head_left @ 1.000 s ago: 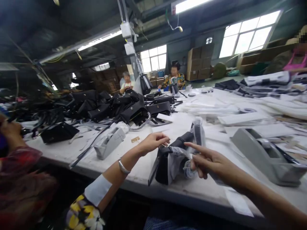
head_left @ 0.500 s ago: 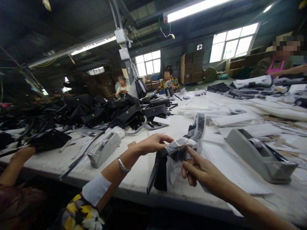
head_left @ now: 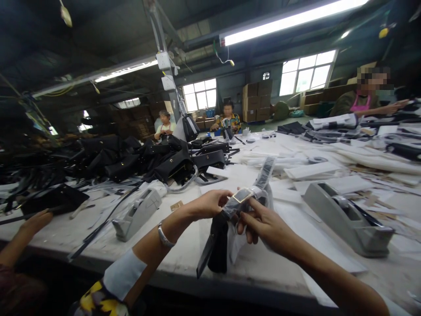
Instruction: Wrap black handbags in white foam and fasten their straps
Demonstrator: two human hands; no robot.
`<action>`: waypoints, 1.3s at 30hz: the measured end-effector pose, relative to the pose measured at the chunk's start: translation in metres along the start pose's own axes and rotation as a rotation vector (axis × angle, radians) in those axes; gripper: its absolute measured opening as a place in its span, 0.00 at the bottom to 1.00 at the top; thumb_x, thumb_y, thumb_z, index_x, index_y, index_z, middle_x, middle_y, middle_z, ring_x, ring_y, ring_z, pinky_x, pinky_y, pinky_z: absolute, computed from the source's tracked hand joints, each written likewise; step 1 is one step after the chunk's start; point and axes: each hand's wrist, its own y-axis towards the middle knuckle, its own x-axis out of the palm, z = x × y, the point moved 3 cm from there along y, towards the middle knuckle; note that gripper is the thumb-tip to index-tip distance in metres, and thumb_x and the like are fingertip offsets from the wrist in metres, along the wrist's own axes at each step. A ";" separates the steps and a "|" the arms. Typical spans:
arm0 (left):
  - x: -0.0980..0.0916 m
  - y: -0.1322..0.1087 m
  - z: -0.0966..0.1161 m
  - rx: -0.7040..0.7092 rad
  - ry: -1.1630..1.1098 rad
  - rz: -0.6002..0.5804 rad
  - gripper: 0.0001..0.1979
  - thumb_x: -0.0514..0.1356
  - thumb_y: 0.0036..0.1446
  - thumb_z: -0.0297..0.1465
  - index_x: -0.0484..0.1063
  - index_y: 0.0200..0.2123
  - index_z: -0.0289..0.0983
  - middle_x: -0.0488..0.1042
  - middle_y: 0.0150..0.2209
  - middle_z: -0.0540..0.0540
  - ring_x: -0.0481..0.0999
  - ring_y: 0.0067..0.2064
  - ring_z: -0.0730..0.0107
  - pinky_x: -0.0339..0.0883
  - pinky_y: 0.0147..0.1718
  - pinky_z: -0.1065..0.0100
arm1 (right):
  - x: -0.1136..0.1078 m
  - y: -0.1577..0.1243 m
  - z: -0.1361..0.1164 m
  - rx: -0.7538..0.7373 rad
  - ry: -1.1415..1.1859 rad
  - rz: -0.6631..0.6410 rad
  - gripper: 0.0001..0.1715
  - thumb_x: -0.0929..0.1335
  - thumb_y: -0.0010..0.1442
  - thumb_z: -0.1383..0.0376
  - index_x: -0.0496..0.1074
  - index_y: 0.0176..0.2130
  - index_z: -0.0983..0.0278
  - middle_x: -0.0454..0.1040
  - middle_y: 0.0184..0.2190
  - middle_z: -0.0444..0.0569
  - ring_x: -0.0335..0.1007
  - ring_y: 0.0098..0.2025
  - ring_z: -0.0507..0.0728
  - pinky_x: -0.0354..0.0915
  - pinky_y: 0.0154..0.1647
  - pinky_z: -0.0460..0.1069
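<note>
A black strap wrapped in clear film (head_left: 265, 172) rises from the white table, with a gold rectangular buckle (head_left: 242, 195) on its near part. Black pieces (head_left: 217, 250) hang below it at the table's edge; whether they belong to a bag I cannot tell. My left hand (head_left: 210, 204) pinches the strap at the left of the buckle, with its fingertips partly hidden. From the right, my right hand (head_left: 263, 224) holds the wrapped strap under the buckle, its index finger pressed against the film and the other fingers curled.
Grey tape dispensers stand on either side, one on the left (head_left: 138, 216) and one on the right (head_left: 348, 221). Black handbags (head_left: 174, 166) are heaped behind on the left. White sheets (head_left: 348, 184) cover much of the right. A co-worker's hand (head_left: 37, 221) is at far left; other people sit across.
The strap has turned so that the gold buckle faces up more plainly. Both hands have stayed on it, with small finger shifts. The camera view has moved slightly.
</note>
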 end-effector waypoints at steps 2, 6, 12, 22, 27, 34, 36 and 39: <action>0.003 -0.001 0.003 0.017 -0.010 -0.033 0.28 0.74 0.42 0.33 0.74 0.48 0.34 0.78 0.40 0.42 0.76 0.41 0.62 0.69 0.41 0.64 | 0.000 0.000 -0.001 -0.022 0.010 0.016 0.30 0.64 0.66 0.51 0.60 0.60 0.61 0.76 0.27 0.44 0.68 0.20 0.50 0.63 0.20 0.44; 0.008 -0.003 0.007 0.015 -0.063 -0.124 0.26 0.76 0.41 0.35 0.76 0.44 0.35 0.78 0.37 0.44 0.77 0.38 0.63 0.69 0.40 0.64 | -0.002 0.001 -0.003 -0.034 0.000 0.050 0.35 0.64 0.66 0.51 0.53 0.66 0.60 0.74 0.25 0.42 0.67 0.20 0.51 0.64 0.20 0.45; 0.007 -0.007 0.002 0.019 -0.105 -0.077 0.28 0.73 0.46 0.38 0.75 0.50 0.34 0.79 0.38 0.41 0.77 0.37 0.64 0.68 0.38 0.66 | -0.005 0.002 0.000 -0.053 0.019 0.041 0.36 0.64 0.66 0.50 0.54 0.66 0.60 0.74 0.27 0.42 0.67 0.21 0.50 0.63 0.20 0.44; -0.013 -0.026 0.003 -0.010 -0.016 0.288 0.26 0.68 0.55 0.35 0.72 0.56 0.32 0.74 0.31 0.47 0.72 0.32 0.73 0.64 0.33 0.71 | -0.008 0.001 0.006 0.018 0.006 -0.098 0.24 0.65 0.65 0.49 0.71 0.48 0.66 0.78 0.38 0.52 0.75 0.27 0.52 0.71 0.24 0.46; -0.016 -0.046 -0.010 -0.064 -0.448 0.350 0.26 0.69 0.54 0.31 0.71 0.56 0.36 0.75 0.36 0.46 0.77 0.40 0.70 0.69 0.49 0.64 | -0.005 -0.016 0.009 -0.039 -0.172 -0.109 0.17 0.64 0.67 0.56 0.75 0.45 0.64 0.79 0.39 0.51 0.78 0.38 0.58 0.75 0.34 0.49; -0.006 -0.077 -0.017 0.096 -0.843 0.524 0.19 0.68 0.54 0.25 0.76 0.50 0.37 0.77 0.37 0.48 0.78 0.36 0.75 0.73 0.50 0.65 | -0.004 -0.049 0.010 -0.447 -0.565 0.243 0.15 0.66 0.64 0.69 0.78 0.47 0.57 0.82 0.42 0.47 0.80 0.41 0.57 0.73 0.44 0.48; -0.001 -0.077 -0.017 0.103 -0.810 0.534 0.21 0.69 0.53 0.24 0.76 0.51 0.40 0.78 0.43 0.47 0.77 0.34 0.80 0.74 0.44 0.72 | -0.003 -0.051 0.005 -0.543 -0.510 0.342 0.12 0.68 0.63 0.68 0.78 0.46 0.57 0.82 0.42 0.45 0.80 0.43 0.55 0.73 0.46 0.46; 0.007 -0.069 -0.016 0.114 -0.622 0.528 0.22 0.69 0.54 0.25 0.75 0.53 0.43 0.76 0.52 0.44 0.79 0.39 0.77 0.70 0.32 0.80 | 0.004 -0.039 -0.004 -0.511 -0.299 0.349 0.08 0.69 0.64 0.65 0.77 0.43 0.57 0.81 0.42 0.44 0.78 0.44 0.54 0.72 0.48 0.46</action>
